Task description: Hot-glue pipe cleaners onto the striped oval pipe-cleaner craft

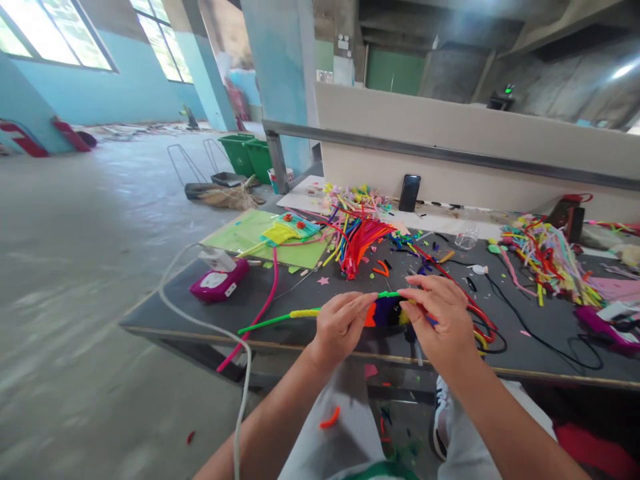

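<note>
My left hand (341,325) is closed in a pinch on one end of a short green pipe cleaner stretch (389,294). The fingertips of my right hand (440,317) pinch its other end. From the far side of my left hand a fuzzy stem (304,313), yellow and then green, sticks out to the left. Just below the green stretch, between the hands, shows a fuzzy piece with orange, dark purple and yellow parts (385,313); my right hand partly covers it. A long pink pipe cleaner (270,297) lies left of my left hand, over the table edge.
On the dark table (305,340) lie a red and orange pipe cleaner bundle (363,243), a green mat (240,233) with a yellow and turquoise fuzzy piece (287,230), and a purple power strip (219,280). A white cable (167,293) hangs at left. A phone (409,193) stands behind.
</note>
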`<state>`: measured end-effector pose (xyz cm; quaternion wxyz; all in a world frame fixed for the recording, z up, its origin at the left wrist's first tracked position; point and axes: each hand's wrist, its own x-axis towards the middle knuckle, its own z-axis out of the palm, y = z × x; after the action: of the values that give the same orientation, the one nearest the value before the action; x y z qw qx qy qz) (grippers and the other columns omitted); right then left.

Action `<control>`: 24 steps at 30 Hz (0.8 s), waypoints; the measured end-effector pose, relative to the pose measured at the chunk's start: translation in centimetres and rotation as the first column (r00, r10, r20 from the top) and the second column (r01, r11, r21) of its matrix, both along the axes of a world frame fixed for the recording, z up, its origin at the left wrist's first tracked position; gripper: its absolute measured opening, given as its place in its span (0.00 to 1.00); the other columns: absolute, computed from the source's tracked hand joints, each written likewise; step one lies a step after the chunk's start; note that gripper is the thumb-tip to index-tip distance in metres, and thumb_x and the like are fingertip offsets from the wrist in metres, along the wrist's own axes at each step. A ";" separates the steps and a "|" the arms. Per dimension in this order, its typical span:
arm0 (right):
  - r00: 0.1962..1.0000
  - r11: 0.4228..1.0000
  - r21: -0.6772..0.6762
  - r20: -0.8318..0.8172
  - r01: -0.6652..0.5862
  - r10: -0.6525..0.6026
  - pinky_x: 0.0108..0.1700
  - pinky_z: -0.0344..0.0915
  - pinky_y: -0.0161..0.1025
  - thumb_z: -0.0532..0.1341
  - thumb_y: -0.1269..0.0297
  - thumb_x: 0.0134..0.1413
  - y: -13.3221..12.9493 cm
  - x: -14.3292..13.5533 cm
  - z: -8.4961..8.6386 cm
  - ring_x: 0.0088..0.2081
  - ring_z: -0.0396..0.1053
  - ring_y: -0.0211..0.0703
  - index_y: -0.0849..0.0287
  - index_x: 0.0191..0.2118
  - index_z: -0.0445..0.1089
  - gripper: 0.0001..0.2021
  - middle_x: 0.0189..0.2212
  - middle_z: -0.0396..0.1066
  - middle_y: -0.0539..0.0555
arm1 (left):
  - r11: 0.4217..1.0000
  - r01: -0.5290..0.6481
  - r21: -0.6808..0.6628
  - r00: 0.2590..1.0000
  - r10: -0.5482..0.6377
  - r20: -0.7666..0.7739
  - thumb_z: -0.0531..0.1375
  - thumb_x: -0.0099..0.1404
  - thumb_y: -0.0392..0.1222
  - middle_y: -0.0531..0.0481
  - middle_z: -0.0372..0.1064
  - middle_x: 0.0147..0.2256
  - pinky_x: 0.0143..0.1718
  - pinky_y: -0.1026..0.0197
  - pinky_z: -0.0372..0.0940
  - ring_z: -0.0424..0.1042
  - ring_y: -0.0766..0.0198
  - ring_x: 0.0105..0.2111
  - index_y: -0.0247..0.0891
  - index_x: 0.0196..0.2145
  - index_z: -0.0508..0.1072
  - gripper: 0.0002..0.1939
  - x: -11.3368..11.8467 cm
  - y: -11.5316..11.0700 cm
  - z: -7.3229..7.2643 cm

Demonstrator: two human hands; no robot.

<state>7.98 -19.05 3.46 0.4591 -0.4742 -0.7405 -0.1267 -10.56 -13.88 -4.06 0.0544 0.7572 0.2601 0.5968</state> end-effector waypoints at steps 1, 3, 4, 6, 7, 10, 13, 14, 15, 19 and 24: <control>1.000 1.000 -0.019 0.002 -0.009 0.009 0.49 0.64 0.52 0.62 0.66 0.56 0.5 -0.4 0.1 0.44 0.70 0.48 0.52 0.38 0.75 0.05 0.41 0.76 0.53 | 1.000 0.003 0.006 1.000 -0.003 -0.002 0.58 0.62 0.28 0.45 0.75 0.38 0.39 0.63 0.70 0.74 0.64 0.37 0.39 0.48 0.74 0.17 -0.1 0.0 -0.1; 0.999 0.999 -0.039 0.002 -0.036 0.036 0.48 0.64 0.50 0.63 0.66 0.55 1.1 -0.8 0.0 0.43 0.70 0.47 0.52 0.37 0.75 0.05 0.40 0.76 0.53 | 1.000 0.007 0.004 1.000 -0.007 -0.002 0.58 0.62 0.27 0.45 0.75 0.38 0.40 0.63 0.70 0.74 0.64 0.37 0.39 0.48 0.74 0.18 -0.2 -0.1 -0.2; 0.999 0.998 -0.038 0.007 -0.051 0.052 0.48 0.64 0.50 0.63 0.67 0.55 1.4 -0.9 -0.1 0.43 0.70 0.47 0.52 0.37 0.75 0.05 0.40 0.76 0.52 | 1.000 0.010 -0.002 1.000 -0.010 -0.002 0.58 0.62 0.27 0.45 0.75 0.38 0.40 0.63 0.70 0.74 0.64 0.38 0.39 0.48 0.74 0.18 -0.3 0.0 -0.3; 0.997 0.997 -0.026 0.028 -0.078 0.079 0.48 0.63 0.49 0.64 0.68 0.54 1.7 -1.0 -0.3 0.43 0.71 0.47 0.51 0.37 0.75 0.06 0.39 0.77 0.52 | 1.000 0.025 -0.013 1.000 -0.025 -0.001 0.57 0.62 0.26 0.45 0.75 0.39 0.41 0.63 0.69 0.73 0.64 0.38 0.40 0.49 0.73 0.19 -0.4 0.1 -0.4; 0.995 0.996 -0.019 0.037 -0.087 0.088 0.49 0.62 0.49 0.64 0.69 0.54 1.8 -1.0 -0.4 0.42 0.71 0.46 0.51 0.38 0.75 0.06 0.39 0.77 0.51 | 0.999 0.035 -0.015 0.999 -0.035 -0.001 0.57 0.61 0.25 0.45 0.75 0.39 0.41 0.63 0.69 0.73 0.64 0.39 0.40 0.49 0.73 0.20 -0.5 0.1 -0.4; 0.993 0.995 -0.010 0.063 -0.099 0.100 0.51 0.58 0.49 0.64 0.70 0.54 2.0 -1.3 -0.7 0.41 0.71 0.45 0.51 0.38 0.75 0.07 0.37 0.78 0.49 | 0.998 0.061 -0.008 0.998 -0.061 0.001 0.57 0.61 0.24 0.46 0.75 0.39 0.41 0.62 0.69 0.73 0.64 0.39 0.39 0.49 0.73 0.20 -0.6 0.3 -0.3; 0.992 0.995 -0.011 0.082 -0.095 0.096 0.54 0.54 0.50 0.63 0.70 0.55 2.0 -1.5 -0.7 0.40 0.72 0.44 0.51 0.36 0.74 0.06 0.34 0.78 0.47 | 0.996 0.084 -0.011 0.996 -0.084 -0.011 0.57 0.62 0.25 0.46 0.75 0.39 0.40 0.63 0.69 0.74 0.64 0.38 0.39 0.49 0.73 0.19 -0.6 0.5 0.0; 0.992 0.996 -0.008 0.084 -0.092 0.092 0.55 0.53 0.51 0.63 0.71 0.55 2.0 -1.6 -0.7 0.40 0.72 0.44 0.51 0.35 0.74 0.06 0.33 0.78 0.47 | 0.995 0.094 -0.018 0.995 -0.095 -0.017 0.57 0.62 0.26 0.45 0.75 0.39 0.40 0.63 0.69 0.73 0.64 0.38 0.38 0.49 0.73 0.19 -0.6 0.6 0.1; 0.992 0.996 -0.005 0.084 -0.090 0.090 0.55 0.52 0.52 0.63 0.71 0.55 2.0 -1.7 -0.7 0.39 0.72 0.43 0.52 0.35 0.74 0.05 0.33 0.78 0.47 | 0.994 0.104 -0.025 0.994 -0.104 -0.021 0.56 0.62 0.26 0.45 0.75 0.39 0.40 0.63 0.70 0.73 0.65 0.38 0.38 0.48 0.73 0.18 -0.7 0.6 0.3; 0.992 0.996 0.005 0.085 -0.090 0.089 0.55 0.53 0.51 0.63 0.71 0.55 2.1 -1.8 -0.5 0.38 0.72 0.43 0.53 0.34 0.73 0.05 0.32 0.78 0.46 | 0.990 0.139 -0.008 0.989 -0.139 -0.043 0.56 0.63 0.27 0.44 0.72 0.41 0.42 0.64 0.70 0.73 0.65 0.40 0.38 0.49 0.73 0.18 -1.2 1.0 0.8; 0.992 0.996 -0.015 0.091 -0.090 0.091 0.52 0.58 0.48 0.63 0.72 0.55 2.3 -1.8 -0.6 0.40 0.72 0.43 0.53 0.33 0.72 0.05 0.31 0.78 0.46 | 0.980 0.188 0.065 0.967 -0.174 -0.185 0.53 0.64 0.26 0.43 0.72 0.41 0.42 0.64 0.70 0.73 0.65 0.40 0.38 0.51 0.70 0.20 -2.1 1.7 1.3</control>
<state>6.22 -16.77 2.90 0.4273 -0.4361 -0.7823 -0.1233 -12.61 -12.22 -2.80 0.0540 0.8298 0.1690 0.5292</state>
